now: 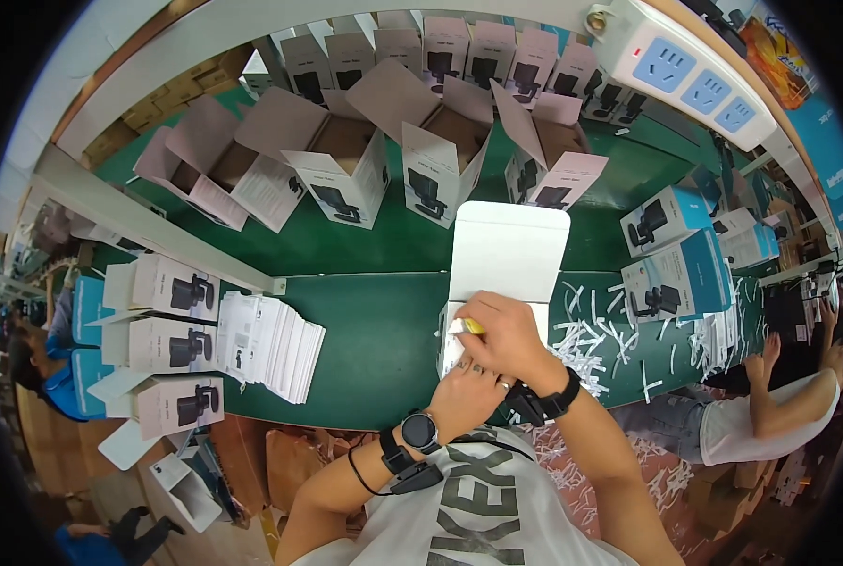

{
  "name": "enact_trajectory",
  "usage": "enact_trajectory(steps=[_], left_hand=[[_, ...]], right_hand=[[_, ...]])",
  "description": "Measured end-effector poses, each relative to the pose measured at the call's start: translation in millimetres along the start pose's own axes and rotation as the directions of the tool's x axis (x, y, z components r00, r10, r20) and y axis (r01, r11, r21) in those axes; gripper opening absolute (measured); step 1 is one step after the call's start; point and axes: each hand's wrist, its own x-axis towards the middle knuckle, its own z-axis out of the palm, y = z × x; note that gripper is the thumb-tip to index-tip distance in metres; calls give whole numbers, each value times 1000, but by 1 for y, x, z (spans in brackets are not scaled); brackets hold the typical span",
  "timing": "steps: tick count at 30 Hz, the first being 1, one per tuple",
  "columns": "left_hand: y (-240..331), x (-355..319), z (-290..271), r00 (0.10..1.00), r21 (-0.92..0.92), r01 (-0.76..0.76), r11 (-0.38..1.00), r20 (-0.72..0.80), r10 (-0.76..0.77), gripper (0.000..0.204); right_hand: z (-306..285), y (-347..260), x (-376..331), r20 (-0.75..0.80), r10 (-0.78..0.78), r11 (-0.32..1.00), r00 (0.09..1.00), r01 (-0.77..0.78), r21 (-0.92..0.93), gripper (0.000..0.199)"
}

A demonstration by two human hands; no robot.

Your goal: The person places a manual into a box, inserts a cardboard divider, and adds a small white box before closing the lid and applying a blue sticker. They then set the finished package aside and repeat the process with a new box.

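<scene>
An open white box stands at the front edge of the green table, its wide lid raised away from me. My right hand is closed over the box around a small yellow-and-white tool, whose exact kind I cannot make out. Just below it, my left hand presses on the near side of the box with its fingers bent; the right hand partly covers them. The box's inside is mostly hidden by both hands. Shredded white paper strips lie just right of the box.
Open printed cartons line the back, with more on the shelf behind. At left, a stack of white booklets lies beside cartons. Blue-and-white cartons stand at right under a power strip. Another person works at far right.
</scene>
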Motion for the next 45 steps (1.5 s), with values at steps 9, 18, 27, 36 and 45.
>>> enact_trajectory(steps=[9, 18, 27, 36, 45], left_hand=[[-14, -1, -30, 983, 92, -166, 982, -67, 172, 76], [-18, -9, -65, 998, -322, -37, 946, -60, 19, 70], [-37, -38, -32, 920, -682, 3, 732, -286, -269, 43], [-46, -44, -55, 968, -936, 135, 325, 55, -244, 35], [-54, -41, -54, 967, -895, -57, 442, -159, -198, 35]], right_hand=[[-107, 65, -92, -22, 564, 814, 825, -560, -156, 38], [-58, 34, -99, 104, 544, 330, 832, -326, 886, 48], [-93, -31, -71, 83, 65, 978, 994, -80, 190, 36], [-24, -43, 12, 76, -337, 932, 939, 321, 167, 17], [-35, -45, -6, 196, -283, 946, 939, 239, 220, 17]])
